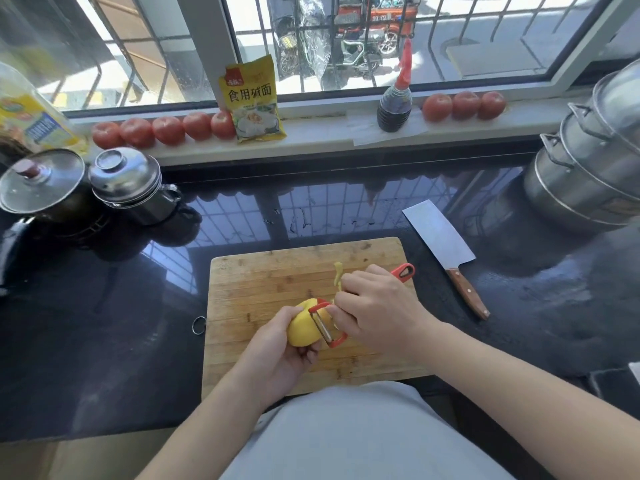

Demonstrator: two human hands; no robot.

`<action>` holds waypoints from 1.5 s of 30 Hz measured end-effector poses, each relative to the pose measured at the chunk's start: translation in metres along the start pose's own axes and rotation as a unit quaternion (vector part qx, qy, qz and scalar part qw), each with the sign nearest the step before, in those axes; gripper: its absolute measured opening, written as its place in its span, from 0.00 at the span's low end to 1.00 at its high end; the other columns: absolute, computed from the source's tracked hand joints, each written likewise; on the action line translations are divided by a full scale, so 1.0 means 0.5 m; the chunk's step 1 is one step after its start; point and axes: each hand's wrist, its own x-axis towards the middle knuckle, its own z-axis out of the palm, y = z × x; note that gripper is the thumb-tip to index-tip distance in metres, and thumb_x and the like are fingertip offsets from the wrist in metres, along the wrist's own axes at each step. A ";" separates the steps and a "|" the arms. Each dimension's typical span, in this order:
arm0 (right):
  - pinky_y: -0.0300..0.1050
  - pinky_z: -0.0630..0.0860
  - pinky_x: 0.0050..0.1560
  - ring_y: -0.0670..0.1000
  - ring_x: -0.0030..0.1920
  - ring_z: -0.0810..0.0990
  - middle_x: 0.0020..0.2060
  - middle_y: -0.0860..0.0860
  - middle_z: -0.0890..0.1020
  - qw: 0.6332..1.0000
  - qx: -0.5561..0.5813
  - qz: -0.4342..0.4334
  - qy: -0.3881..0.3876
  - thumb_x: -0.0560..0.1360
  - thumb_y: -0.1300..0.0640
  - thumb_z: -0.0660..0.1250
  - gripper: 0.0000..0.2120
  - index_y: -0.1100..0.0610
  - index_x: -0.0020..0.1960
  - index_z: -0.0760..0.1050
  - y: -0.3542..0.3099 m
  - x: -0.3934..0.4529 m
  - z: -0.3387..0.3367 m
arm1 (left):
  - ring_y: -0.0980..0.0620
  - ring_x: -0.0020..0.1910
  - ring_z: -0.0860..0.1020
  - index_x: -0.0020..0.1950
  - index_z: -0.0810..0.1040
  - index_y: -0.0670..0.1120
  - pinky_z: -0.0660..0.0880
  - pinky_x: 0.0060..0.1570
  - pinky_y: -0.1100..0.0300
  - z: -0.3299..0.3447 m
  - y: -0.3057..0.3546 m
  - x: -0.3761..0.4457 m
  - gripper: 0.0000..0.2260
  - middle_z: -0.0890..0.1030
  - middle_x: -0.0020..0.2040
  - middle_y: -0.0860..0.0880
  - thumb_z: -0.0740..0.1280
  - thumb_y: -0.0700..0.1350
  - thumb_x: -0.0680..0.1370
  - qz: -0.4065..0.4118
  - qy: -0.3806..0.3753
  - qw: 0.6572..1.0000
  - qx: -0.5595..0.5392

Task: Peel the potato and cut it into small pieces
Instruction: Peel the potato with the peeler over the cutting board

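**Strong daylight, wide-angle bend at the edges**

Bright daylight pours in through the window point(346, 46) at the top, washing out the street outside. The glossy black counter point(104, 323) mirrors the window bars as pale glare. The centre is sharp; the oil bottle point(31, 112) at far left is smeared, and the steel pots point(588, 161) at right bow with lens distortion.

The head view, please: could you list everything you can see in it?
potato: one, yellow, held over the board
peeler: one, red, against the potato
cutting board: one, wooden, on the counter
cleaver: one, steel, right of the board
tomatoes: eight, red, on the sill
packet: one, yellow, on the sill
bottle: one, dark, on the sill
steamer pots: steel, stacked, far right
lidded pots: two, far left
left hand: grips the potato
right hand: grips the peeler
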 end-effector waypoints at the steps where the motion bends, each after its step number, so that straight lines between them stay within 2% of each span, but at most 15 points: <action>1: 0.50 0.68 0.38 0.52 0.34 0.70 0.34 0.49 0.74 1.000 0.000 -0.001 0.002 0.83 0.50 0.59 0.19 0.55 0.35 0.74 0.002 0.000 -0.001 | 0.49 0.33 0.73 0.65 0.78 0.38 0.69 0.32 0.58 0.001 0.002 0.001 0.15 0.78 0.41 0.41 0.63 0.46 0.84 0.004 0.003 1.000 0.007; 6: 0.48 0.67 0.37 0.52 0.33 0.71 0.33 0.50 0.74 0.999 -0.041 0.011 0.019 0.82 0.51 0.61 0.20 0.55 0.33 0.74 0.051 -0.008 0.025 | 0.48 0.32 0.73 0.67 0.76 0.38 0.70 0.31 0.57 -0.001 0.003 -0.007 0.14 0.78 0.37 0.42 0.63 0.45 0.85 -0.002 -0.009 1.000 0.024; 10: 0.50 0.68 0.40 0.55 0.35 0.76 0.35 0.49 0.76 0.979 -0.111 0.120 -0.123 0.84 0.48 0.56 0.21 0.54 0.37 0.77 0.108 -0.040 0.068 | 0.47 0.32 0.73 0.66 0.76 0.42 0.71 0.31 0.57 0.000 -0.002 -0.019 0.13 0.79 0.37 0.42 0.64 0.46 0.84 -0.028 -0.023 0.999 0.028; 12: 0.51 0.68 0.42 0.54 0.38 0.76 0.38 0.50 0.78 0.965 -0.146 0.166 -0.141 0.84 0.48 0.56 0.19 0.54 0.41 0.78 0.111 -0.049 0.078 | 0.47 0.32 0.74 0.66 0.75 0.42 0.71 0.30 0.58 -0.004 -0.005 -0.013 0.13 0.78 0.37 0.42 0.64 0.47 0.84 -0.030 -0.019 0.999 0.025; 14: 0.51 0.68 0.44 0.54 0.41 0.76 0.42 0.51 0.79 0.953 -0.162 0.195 -0.168 0.84 0.47 0.56 0.18 0.54 0.46 0.80 0.103 -0.048 0.077 | 0.48 0.33 0.74 0.68 0.74 0.42 0.71 0.30 0.59 -0.011 -0.007 -0.006 0.15 0.78 0.38 0.42 0.64 0.48 0.84 -0.032 -0.011 0.999 0.017; 17: 0.52 0.66 0.48 0.55 0.49 0.77 0.50 0.52 0.78 0.910 -0.177 0.222 -0.304 0.83 0.51 0.59 0.10 0.51 0.55 0.78 0.093 -0.049 0.077 | 0.49 0.34 0.75 0.69 0.74 0.43 0.72 0.31 0.59 -0.016 -0.011 0.001 0.16 0.77 0.41 0.42 0.64 0.49 0.84 -0.037 -0.005 0.999 0.004; 18: 0.52 0.66 0.47 0.55 0.49 0.77 0.50 0.52 0.78 0.905 -0.190 0.223 -0.307 0.83 0.51 0.59 0.10 0.51 0.54 0.79 0.087 -0.052 0.075 | 0.48 0.35 0.75 0.69 0.74 0.43 0.74 0.32 0.58 -0.017 -0.011 0.000 0.16 0.77 0.43 0.42 0.64 0.49 0.84 -0.038 -0.004 0.999 -0.003; 19: 0.51 0.67 0.45 0.55 0.46 0.78 0.47 0.52 0.78 0.909 -0.206 0.224 -0.284 0.84 0.51 0.57 0.13 0.52 0.52 0.79 0.085 -0.056 0.076 | 0.47 0.36 0.77 0.69 0.74 0.43 0.75 0.33 0.57 -0.017 -0.010 0.000 0.16 0.78 0.45 0.41 0.65 0.48 0.83 -0.039 -0.005 0.999 -0.014; 22: 0.50 0.69 0.40 0.54 0.37 0.75 0.38 0.51 0.77 0.954 -0.174 0.205 -0.129 0.85 0.48 0.52 0.23 0.54 0.42 0.80 0.077 -0.059 0.071 | 0.44 0.39 0.79 0.69 0.73 0.42 0.79 0.34 0.55 -0.018 -0.008 0.002 0.15 0.78 0.50 0.38 0.65 0.45 0.84 -0.038 0.001 0.998 -0.053; 24: 0.50 0.69 0.38 0.53 0.34 0.71 0.34 0.50 0.75 0.980 -0.099 0.163 -0.051 0.84 0.49 0.55 0.22 0.55 0.37 0.78 0.064 -0.059 0.061 | 0.45 0.37 0.79 0.69 0.72 0.41 0.77 0.33 0.56 -0.020 -0.010 0.005 0.15 0.78 0.48 0.39 0.64 0.46 0.84 -0.036 0.003 0.998 -0.050; 27: 0.48 0.66 0.36 0.52 0.32 0.66 0.32 0.50 0.72 0.994 -0.028 0.104 0.016 0.82 0.51 0.61 0.19 0.56 0.34 0.74 0.023 -0.038 0.030 | 0.46 0.35 0.79 0.69 0.73 0.41 0.75 0.32 0.57 -0.018 -0.016 0.011 0.16 0.79 0.45 0.40 0.63 0.47 0.85 -0.023 0.019 0.999 -0.013; 32: 0.49 0.66 0.36 0.52 0.33 0.70 0.33 0.50 0.72 0.998 -0.032 0.043 0.015 0.82 0.50 0.60 0.19 0.55 0.35 0.74 -0.038 -0.007 0.011 | 0.49 0.35 0.79 0.67 0.77 0.38 0.73 0.30 0.58 0.000 -0.018 0.011 0.15 0.82 0.46 0.41 0.62 0.47 0.85 0.013 0.044 0.998 0.032; 43: 0.48 0.65 0.35 0.52 0.32 0.68 0.32 0.50 0.71 0.999 0.002 0.036 0.034 0.83 0.52 0.61 0.20 0.55 0.33 0.73 -0.002 -0.017 0.029 | 0.47 0.30 0.73 0.59 0.76 0.38 0.68 0.32 0.56 0.002 -0.016 0.001 0.12 0.79 0.40 0.39 0.59 0.43 0.83 0.001 0.028 1.000 0.012; 45: 0.48 0.65 0.35 0.52 0.33 0.70 0.32 0.49 0.73 0.997 -0.056 0.050 -0.012 0.82 0.51 0.62 0.18 0.55 0.34 0.75 0.032 -0.022 0.048 | 0.47 0.29 0.72 0.58 0.73 0.40 0.67 0.29 0.56 -0.004 -0.013 -0.005 0.09 0.78 0.39 0.40 0.59 0.43 0.83 0.002 0.030 1.000 0.000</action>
